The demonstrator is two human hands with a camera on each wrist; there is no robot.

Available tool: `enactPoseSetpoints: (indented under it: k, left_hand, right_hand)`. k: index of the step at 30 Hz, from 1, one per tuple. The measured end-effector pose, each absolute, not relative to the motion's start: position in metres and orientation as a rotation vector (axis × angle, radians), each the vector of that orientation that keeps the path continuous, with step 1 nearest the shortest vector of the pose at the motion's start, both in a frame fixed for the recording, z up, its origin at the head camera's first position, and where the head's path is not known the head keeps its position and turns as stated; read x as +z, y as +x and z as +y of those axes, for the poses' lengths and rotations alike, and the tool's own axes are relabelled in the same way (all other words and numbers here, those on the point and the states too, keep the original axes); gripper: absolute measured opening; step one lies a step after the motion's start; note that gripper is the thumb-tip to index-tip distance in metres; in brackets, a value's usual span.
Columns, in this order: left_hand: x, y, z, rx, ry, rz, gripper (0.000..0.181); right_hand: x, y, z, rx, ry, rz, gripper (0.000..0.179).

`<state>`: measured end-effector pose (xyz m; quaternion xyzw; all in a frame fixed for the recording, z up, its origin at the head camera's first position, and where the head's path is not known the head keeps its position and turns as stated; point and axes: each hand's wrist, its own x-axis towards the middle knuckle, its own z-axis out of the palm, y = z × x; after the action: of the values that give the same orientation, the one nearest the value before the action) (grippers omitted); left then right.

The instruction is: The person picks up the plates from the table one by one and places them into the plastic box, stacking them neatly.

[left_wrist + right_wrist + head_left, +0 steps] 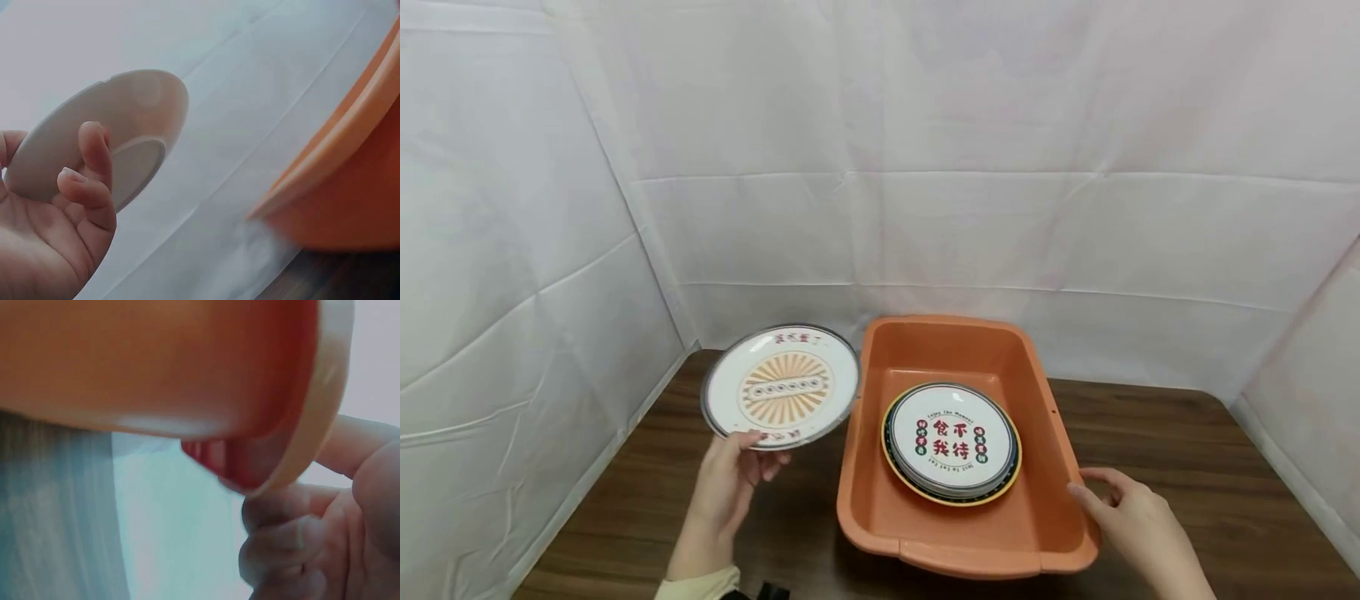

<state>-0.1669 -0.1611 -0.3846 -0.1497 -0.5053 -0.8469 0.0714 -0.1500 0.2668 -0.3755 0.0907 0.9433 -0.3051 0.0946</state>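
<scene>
My left hand [735, 471] pinches the near edge of a white plate [842, 375], which is held up to the left of an orange basin [917, 533]. The plate has a dark rim, an orange sunburst design and red characters. From the left wrist camera, the plate's pale underside [140, 100] shows, with curled fingers beneath it. On the basin's right side, my right hand [1138, 521] grips the rim, and the right wrist view shows its fingers [275, 544] curled below the rim. Inside the basin lies a stack of plates [953, 475], the top one white with red characters.
The basin stands on a dark brown wooden table [1165, 450]. White cloth [962, 167] hangs behind the table, and more cloth [490, 333] borders it on the left. A black object [772, 592] shows at the bottom edge near the left sleeve.
</scene>
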Motion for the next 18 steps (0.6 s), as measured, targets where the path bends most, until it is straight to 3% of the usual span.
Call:
enactPoseSetpoints:
  k: [7, 12, 18]
  left_hand:
    - [-0.386, -0.157, -0.118, -2.612, -0.506, -1.656, 0.026]
    - [-0.387, -0.154, -0.09, -2.726, -0.594, -1.649, 0.025]
    - [-0.384, -0.144, -0.068, -2.891, -0.713, -1.72, 0.044]
  right_hand:
    - [-0.36, -0.142, 0.239, -0.889, 0.201, 2.816, 0.082]
    - [-0.354, -0.139, 0.208, -1.163, 0.143, 2.771, 0.065]
    - [-0.358, -0.142, 0.182, -1.715, 0.038, 2.632, 0.046]
